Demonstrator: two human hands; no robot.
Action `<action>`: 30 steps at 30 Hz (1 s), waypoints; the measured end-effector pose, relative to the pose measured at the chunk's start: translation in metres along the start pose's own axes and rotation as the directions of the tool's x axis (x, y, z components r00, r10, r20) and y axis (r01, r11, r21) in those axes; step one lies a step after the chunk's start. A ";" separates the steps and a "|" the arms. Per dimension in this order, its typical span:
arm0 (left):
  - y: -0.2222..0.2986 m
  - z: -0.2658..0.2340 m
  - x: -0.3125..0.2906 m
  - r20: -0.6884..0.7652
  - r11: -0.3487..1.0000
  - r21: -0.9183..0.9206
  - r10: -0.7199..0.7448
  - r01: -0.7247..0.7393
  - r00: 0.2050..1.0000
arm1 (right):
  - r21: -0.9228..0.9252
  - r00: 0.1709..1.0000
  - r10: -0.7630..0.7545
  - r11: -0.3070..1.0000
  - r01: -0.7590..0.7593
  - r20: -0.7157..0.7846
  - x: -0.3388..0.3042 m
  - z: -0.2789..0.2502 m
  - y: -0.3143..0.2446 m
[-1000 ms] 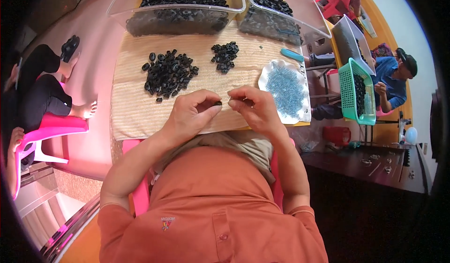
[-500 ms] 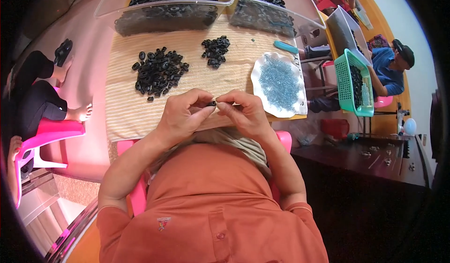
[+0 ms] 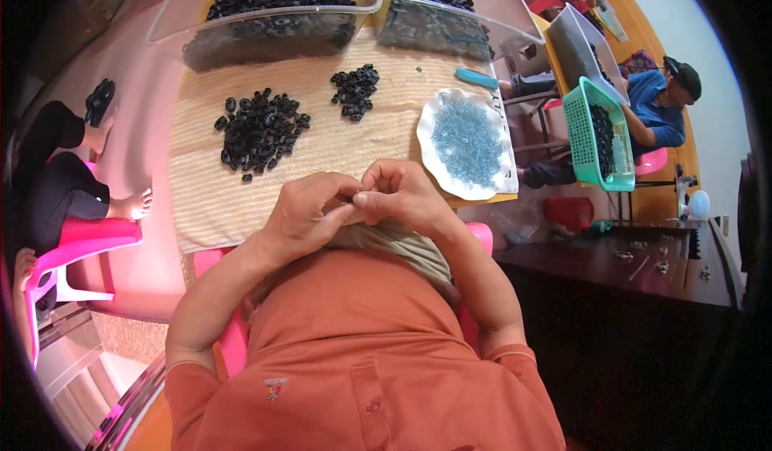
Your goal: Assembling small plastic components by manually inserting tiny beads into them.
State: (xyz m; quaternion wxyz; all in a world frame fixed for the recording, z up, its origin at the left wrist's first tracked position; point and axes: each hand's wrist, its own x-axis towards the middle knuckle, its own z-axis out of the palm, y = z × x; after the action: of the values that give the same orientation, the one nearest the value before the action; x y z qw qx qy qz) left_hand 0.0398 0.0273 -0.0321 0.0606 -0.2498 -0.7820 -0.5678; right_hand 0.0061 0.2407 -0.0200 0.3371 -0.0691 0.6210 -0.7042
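Above my lap, at the near edge of the table, my left hand [image 3: 310,214] and my right hand [image 3: 406,199] meet with their fingertips pinched together. My left fingers are closed round a small black plastic part, now almost wholly hidden by them. The right thumb and forefinger press against it; whatever they pinch is too small to make out. Beyond my left hand lies a loose pile of small black parts [image 3: 261,133], with a smaller pile [image 3: 354,91] farther off. To the right, a white scalloped plate [image 3: 429,147] carries many tiny clear-bluish pieces [image 3: 468,144].
Two clear bins [image 3: 265,37] [image 3: 434,29] full of black parts stand at the table's far side. A turquoise-handled tool [image 3: 477,78] lies by the plate. At right, a person in blue [image 3: 655,109] sits behind a green basket [image 3: 585,133]. Someone's legs [image 3: 60,170] show at left.
My fingertips have drawn closer together, and the black part between them has gone from sight. The table and its things sit slightly farther left in view.
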 end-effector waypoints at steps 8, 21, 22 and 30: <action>-0.001 0.001 0.001 -0.041 0.983 -0.105 -0.155 0.150 0.987 | -0.285 0.981 -0.147 0.953 0.105 -0.130 0.008 -0.003 -0.026; -0.010 0.003 -0.002 -0.072 0.948 -0.228 -0.243 0.221 0.967 | -1.000 0.880 -0.475 0.023 -0.019 -0.027 0.072 -0.016 -0.046; -0.010 0.003 -0.003 -0.076 0.948 -0.229 -0.244 0.221 0.967 | -1.000 0.881 -0.473 0.021 -0.016 -0.024 0.074 -0.017 -0.046; -0.010 0.002 -0.002 -0.023 0.939 -0.221 -0.274 0.263 0.961 | -0.998 0.891 -0.450 0.032 -0.055 -0.064 0.080 -0.025 -0.044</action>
State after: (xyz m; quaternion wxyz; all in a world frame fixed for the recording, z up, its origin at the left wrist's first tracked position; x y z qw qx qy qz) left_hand 0.0375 0.0262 -0.0423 -0.0241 -0.1307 -0.7406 -0.6586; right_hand -0.0848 0.2163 -0.0108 -0.0285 -0.2351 0.9633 -0.1265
